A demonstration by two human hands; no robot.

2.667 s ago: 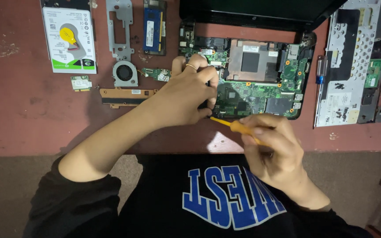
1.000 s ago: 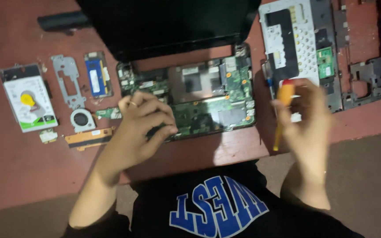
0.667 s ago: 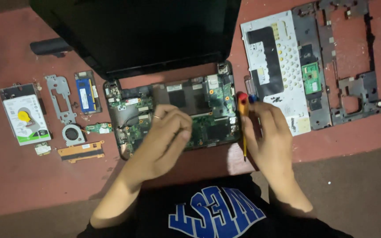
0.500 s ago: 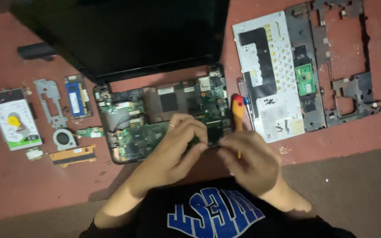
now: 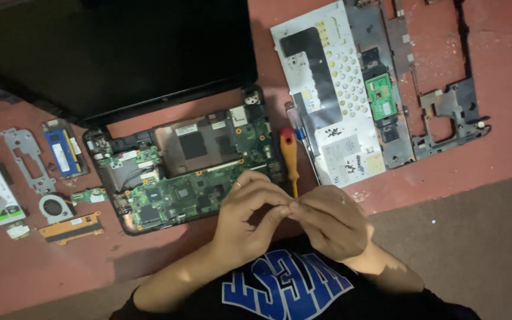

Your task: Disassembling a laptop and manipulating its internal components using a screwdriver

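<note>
The black laptop lid (image 5: 120,56) runs off the top edge. Below it lies the opened laptop base (image 5: 188,175), its near corner hidden by the left hand (image 5: 250,216). Left fingertips meet the right hand (image 5: 330,222), pinching something too small to see. The orange screwdriver (image 5: 290,157) lies just beyond.

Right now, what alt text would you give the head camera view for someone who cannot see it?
A person's left hand and right hand meet fingertip to fingertip just below an opened laptop base with a green circuit board, on a red surface. An orange-handled screwdriver lies beside them, with removed parts spread around.
</note>
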